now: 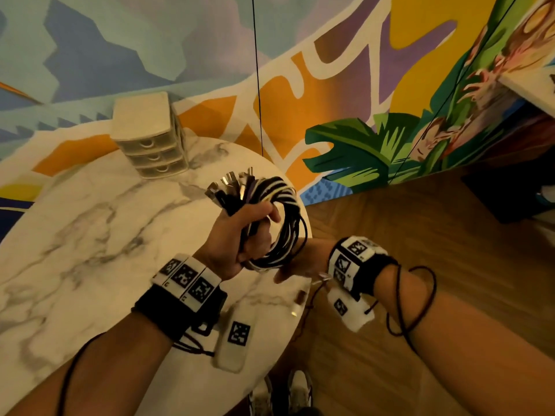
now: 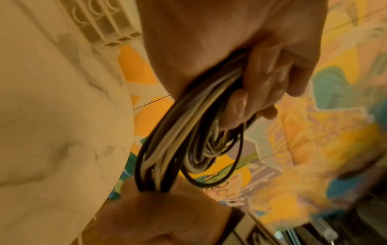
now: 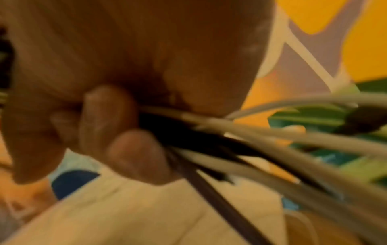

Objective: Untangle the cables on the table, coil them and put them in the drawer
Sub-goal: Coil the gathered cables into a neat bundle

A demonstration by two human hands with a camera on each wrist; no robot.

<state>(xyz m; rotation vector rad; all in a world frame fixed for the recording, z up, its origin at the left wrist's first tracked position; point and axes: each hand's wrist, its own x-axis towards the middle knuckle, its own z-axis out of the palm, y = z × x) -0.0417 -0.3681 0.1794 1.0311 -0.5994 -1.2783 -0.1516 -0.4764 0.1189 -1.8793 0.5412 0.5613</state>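
A coil of black and white cables (image 1: 282, 211) hangs over the table's right edge. My left hand (image 1: 240, 235) grips one side of it, and the metal plugs (image 1: 231, 181) stick up above the fist. In the left wrist view its fingers (image 2: 266, 79) curl round the cable bundle (image 2: 180, 132). My right hand (image 1: 300, 265) is below the coil, mostly hidden behind it. In the blurred right wrist view its fingers (image 3: 117, 132) curl round the cables (image 3: 272, 145). The small white three-drawer chest (image 1: 150, 139) stands at the table's far side, all drawers closed.
The round marble table (image 1: 90, 235) ends just right of my hands, with wooden floor (image 1: 420, 235) beyond. A painted mural wall (image 1: 330, 70) runs behind. A thin black cord (image 1: 258, 85) hangs down the wall. Dark furniture (image 1: 510, 190) sits far right.
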